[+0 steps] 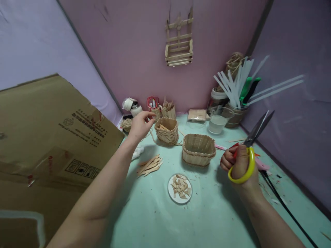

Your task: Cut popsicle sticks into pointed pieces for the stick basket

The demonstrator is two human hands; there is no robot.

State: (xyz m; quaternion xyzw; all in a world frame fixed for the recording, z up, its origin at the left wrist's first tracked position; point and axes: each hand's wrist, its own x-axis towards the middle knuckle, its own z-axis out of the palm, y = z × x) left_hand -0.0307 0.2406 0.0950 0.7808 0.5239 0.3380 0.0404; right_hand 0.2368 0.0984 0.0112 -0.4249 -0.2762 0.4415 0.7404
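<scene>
My right hand [241, 163] grips scissors [245, 155] with yellow and red handles, the blades pointing up and slightly apart. My left hand [141, 125] is beside the rim of a small woven basket [167, 132] that has a few wooden strips inside; its fingers are a little apart and I see nothing in them. To the right of that basket stands a larger woven basket [198, 155]. A pile of thin wooden strips [150, 165] lies below my left hand. Nearer to me, small cut wood pieces [181, 186] rest in a round white dish [178, 199].
A large cardboard box [51, 137] fills the left side. At the back right are a clear cup [217, 122], a pot of white glue sticks [236, 86] and twine. A pink glue gun [260, 164] with a black cord lies behind my right hand. A wooden rack [179, 51] hangs on the wall.
</scene>
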